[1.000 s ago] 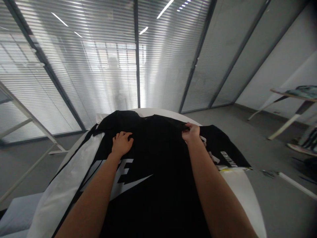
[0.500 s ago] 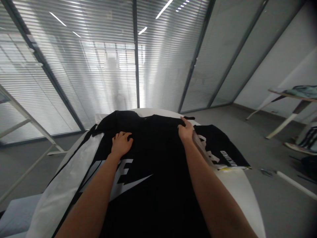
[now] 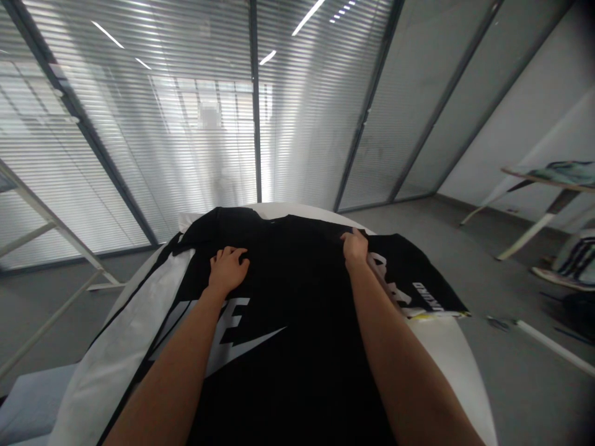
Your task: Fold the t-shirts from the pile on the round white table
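Observation:
A black T-shirt (image 3: 288, 291) with a large white logo lies spread over a round white table (image 3: 446, 353). My left hand (image 3: 226, 267) rests flat on the shirt's upper left part, fingers apart. My right hand (image 3: 356, 248) grips the shirt's cloth at the upper right, near the shoulder. Beside it, to the right, lies another black garment (image 3: 418, 279) with white lettering.
A white cloth (image 3: 125, 347) lies under the shirt on the left. Glass walls with blinds (image 3: 186, 124) stand behind the table. A slanted white frame (image 3: 51, 217) is at left. A wooden table (image 3: 553, 183) with clothes stands at far right; a white rod (image 3: 553, 347) lies on the floor.
My right hand shifted slightly left and forward along the shirt's upper right edge, then back a little, pulling the cloth. My left hand stayed where it was.

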Demonstrator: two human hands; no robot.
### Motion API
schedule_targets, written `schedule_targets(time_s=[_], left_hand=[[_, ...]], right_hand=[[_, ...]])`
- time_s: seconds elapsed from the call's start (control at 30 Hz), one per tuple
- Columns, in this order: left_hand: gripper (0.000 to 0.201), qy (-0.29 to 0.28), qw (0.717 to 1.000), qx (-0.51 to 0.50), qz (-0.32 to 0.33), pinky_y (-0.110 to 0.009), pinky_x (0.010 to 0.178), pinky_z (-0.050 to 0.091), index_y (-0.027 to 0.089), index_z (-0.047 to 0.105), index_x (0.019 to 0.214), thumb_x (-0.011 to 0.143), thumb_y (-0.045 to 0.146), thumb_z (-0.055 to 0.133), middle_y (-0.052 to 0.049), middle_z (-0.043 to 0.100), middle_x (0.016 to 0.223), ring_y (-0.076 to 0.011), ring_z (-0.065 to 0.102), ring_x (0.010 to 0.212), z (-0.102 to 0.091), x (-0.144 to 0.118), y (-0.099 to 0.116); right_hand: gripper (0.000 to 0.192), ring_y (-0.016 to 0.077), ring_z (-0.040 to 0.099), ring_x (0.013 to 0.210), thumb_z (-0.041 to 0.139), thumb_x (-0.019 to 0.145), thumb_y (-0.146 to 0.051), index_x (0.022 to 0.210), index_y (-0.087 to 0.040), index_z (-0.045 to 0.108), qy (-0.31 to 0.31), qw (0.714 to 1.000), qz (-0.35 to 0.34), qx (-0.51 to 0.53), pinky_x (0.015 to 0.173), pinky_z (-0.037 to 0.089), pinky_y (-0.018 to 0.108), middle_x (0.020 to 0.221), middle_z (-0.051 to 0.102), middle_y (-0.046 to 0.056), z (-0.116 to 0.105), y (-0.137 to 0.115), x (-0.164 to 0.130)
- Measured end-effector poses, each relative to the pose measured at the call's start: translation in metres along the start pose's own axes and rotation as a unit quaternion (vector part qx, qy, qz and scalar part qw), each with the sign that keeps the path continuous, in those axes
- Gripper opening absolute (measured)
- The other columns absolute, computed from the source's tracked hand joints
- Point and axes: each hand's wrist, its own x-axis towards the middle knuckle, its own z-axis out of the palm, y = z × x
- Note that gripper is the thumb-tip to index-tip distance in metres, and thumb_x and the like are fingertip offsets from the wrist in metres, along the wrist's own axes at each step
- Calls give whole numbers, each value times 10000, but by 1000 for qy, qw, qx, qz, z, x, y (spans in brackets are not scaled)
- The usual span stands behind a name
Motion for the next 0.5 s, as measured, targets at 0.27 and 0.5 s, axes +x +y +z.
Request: schedule_targets(time_s=[0.27,0.5], left_hand=[[427,-1,1000,1,1,-509,1012,370,296,621,1244,857,360,451,-82,572,1283,-306,491,1191,0,-1,0],[428,-4,1000,-2,0,-517,1010,371,293,625,1239,856,369,452,-87,571,1278,-310,490,1185,-1,0,1]], right_hand=[[495,187,443,1326,445,771,-152,1202,-219,680,-191,954,-231,-16,1117,334,329,1385,558,-26,-4,-26,-28],[393,170,547,1225,484,796,-151,1083,-257,730,-269,938,-219,-12,1075,380,315,1266,649,-36,6,-20,-27]])
